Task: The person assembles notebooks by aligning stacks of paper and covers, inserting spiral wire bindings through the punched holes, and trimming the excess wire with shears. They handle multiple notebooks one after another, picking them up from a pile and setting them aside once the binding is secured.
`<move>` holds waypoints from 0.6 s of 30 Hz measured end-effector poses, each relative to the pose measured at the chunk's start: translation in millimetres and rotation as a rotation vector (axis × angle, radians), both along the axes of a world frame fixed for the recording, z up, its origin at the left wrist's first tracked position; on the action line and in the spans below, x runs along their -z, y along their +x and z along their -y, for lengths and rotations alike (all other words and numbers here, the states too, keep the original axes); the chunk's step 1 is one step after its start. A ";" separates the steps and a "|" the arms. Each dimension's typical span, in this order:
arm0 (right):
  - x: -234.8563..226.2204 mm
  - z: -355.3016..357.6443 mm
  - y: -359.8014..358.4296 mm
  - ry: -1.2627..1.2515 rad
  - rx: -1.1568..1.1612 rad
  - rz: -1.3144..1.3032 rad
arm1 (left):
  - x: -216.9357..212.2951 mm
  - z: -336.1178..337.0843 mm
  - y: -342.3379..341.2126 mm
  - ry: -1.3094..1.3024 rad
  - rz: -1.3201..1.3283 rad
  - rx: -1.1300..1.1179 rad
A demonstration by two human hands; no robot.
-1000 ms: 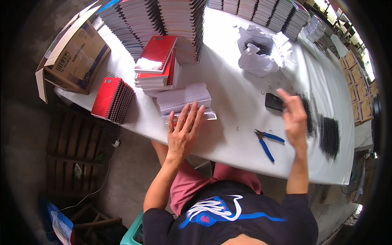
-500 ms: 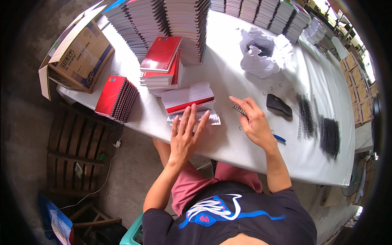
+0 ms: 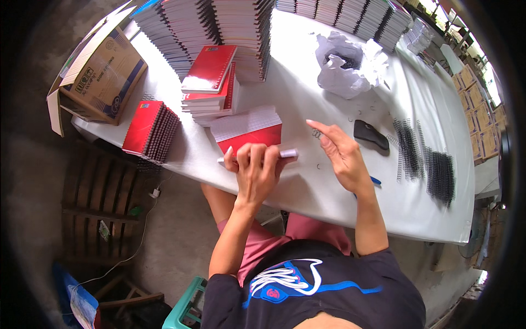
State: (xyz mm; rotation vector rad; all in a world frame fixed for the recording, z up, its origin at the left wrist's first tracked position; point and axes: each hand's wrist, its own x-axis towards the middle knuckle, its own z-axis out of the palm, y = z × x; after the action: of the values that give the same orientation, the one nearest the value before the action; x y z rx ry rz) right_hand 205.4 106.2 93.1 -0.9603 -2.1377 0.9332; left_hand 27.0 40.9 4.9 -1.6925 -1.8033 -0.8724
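My left hand [image 3: 253, 172] curls its fingers over the near section of an open notebook [image 3: 249, 138], whose red cover and ruled pages lie fanned beyond the fingertips. A pale rolled-up edge of pages [image 3: 289, 153] sticks out past my fingers. To the right, my right hand [image 3: 344, 156] is apart from the notebook, index finger stretched out, with a dark wire spiral [image 3: 316, 133] held in it; most of the spiral is hidden by the fingers. Just beyond the open notebook is a small pile of red notebooks [image 3: 209, 68].
Bound red notebooks [image 3: 150, 127] stand at the table's left edge beside a cardboard box [image 3: 107, 74]. Tall notebook stacks [image 3: 241, 38] rise behind. At right are a black curved object [image 3: 371, 137], loose spirals [image 3: 440, 172], a blue tool [image 3: 375, 180] and crumpled white paper [image 3: 339, 79] holding spirals.
My left hand has gone from lying flat to curled over the pages, lifting their near edge and baring more red cover. My right hand has turned, hiding more of the spiral.
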 end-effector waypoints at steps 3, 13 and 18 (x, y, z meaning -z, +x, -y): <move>-3.9 5.4 15.8 -0.028 0.039 0.009 | 5.5 17.5 4.0 -0.009 0.000 0.107; 29.5 11.8 12.8 0.027 0.010 -0.065 | 23.0 18.7 31.9 0.122 0.236 -0.113; 37.7 10.7 6.5 0.112 0.005 -0.100 | 12.1 19.9 32.7 0.187 0.272 -0.182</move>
State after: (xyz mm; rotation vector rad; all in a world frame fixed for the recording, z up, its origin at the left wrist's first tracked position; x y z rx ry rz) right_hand 211.9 95.5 55.4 -0.8457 -2.0794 0.8327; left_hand 59.7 21.0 -7.2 -1.3214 -1.9451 -1.1947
